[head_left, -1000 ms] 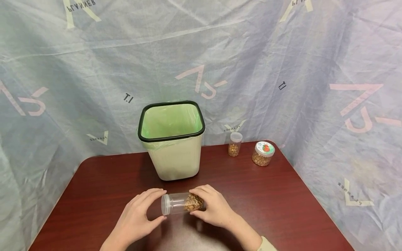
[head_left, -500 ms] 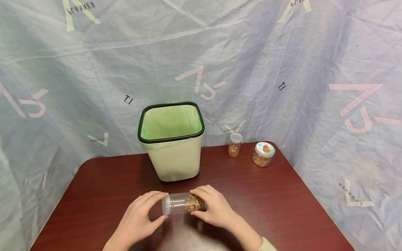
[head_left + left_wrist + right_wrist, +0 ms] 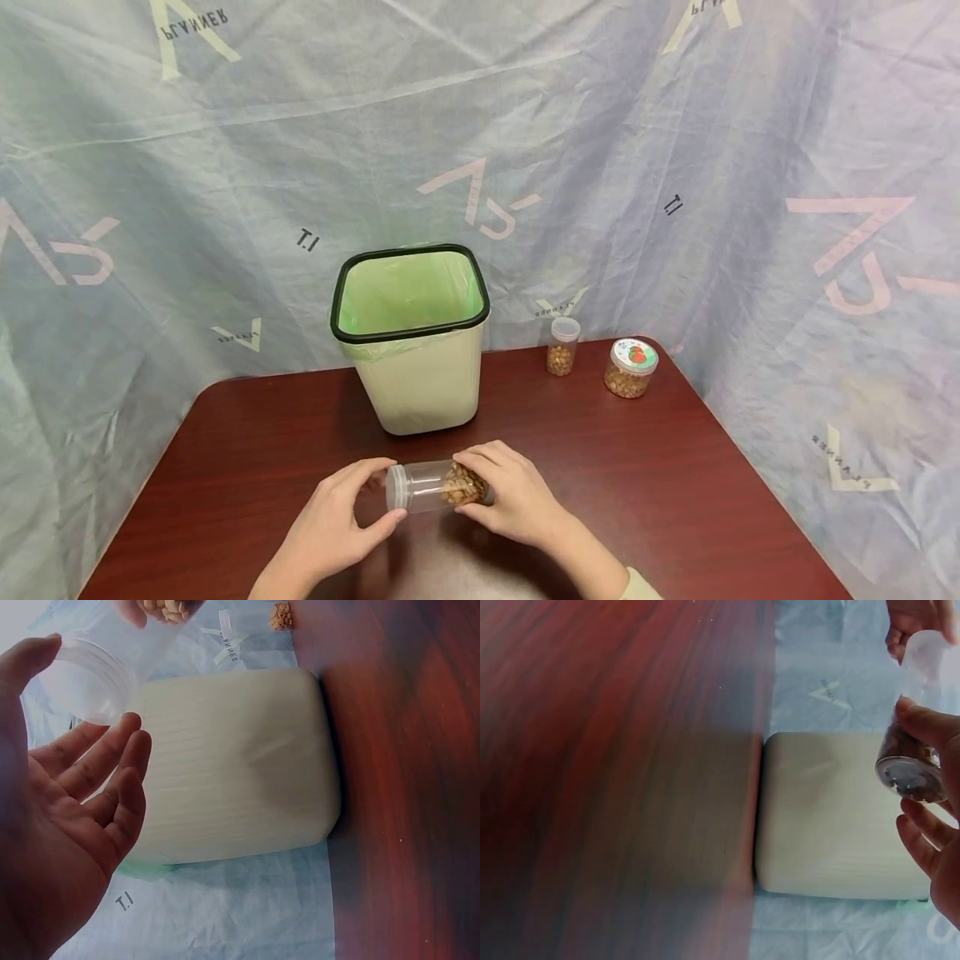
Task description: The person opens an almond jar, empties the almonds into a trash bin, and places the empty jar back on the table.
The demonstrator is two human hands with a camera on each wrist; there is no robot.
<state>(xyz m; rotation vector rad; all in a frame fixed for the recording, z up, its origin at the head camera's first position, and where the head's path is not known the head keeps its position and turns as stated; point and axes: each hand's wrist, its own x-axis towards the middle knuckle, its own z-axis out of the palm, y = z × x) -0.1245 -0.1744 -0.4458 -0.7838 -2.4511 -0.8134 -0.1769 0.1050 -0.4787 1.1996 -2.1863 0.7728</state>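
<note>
A clear jar (image 3: 429,487) lies sideways between the two hands, its nuts gathered at the right end. My right hand (image 3: 513,497) grips that end, thumb below and fingers above; the right wrist view shows the jar's base beside this hand (image 3: 939,780). At the white lid (image 3: 397,488), my left hand (image 3: 330,521) has its thumb and fingertips around the rim, touching or nearly touching. In the left wrist view the translucent lid (image 3: 90,682) is between the thumb and fingers of this hand (image 3: 75,787).
A pale bin (image 3: 423,383) with a black rim and green liner stands beyond the jar. At the back right of the dark red table (image 3: 637,492) are a slim nut jar (image 3: 562,348) and a wider jar with a printed lid (image 3: 630,368). Printed cloth (image 3: 360,167) hangs behind.
The left hand's fingers and thumb have shifted slightly around the lid. The right hand and the jar have hardly moved.
</note>
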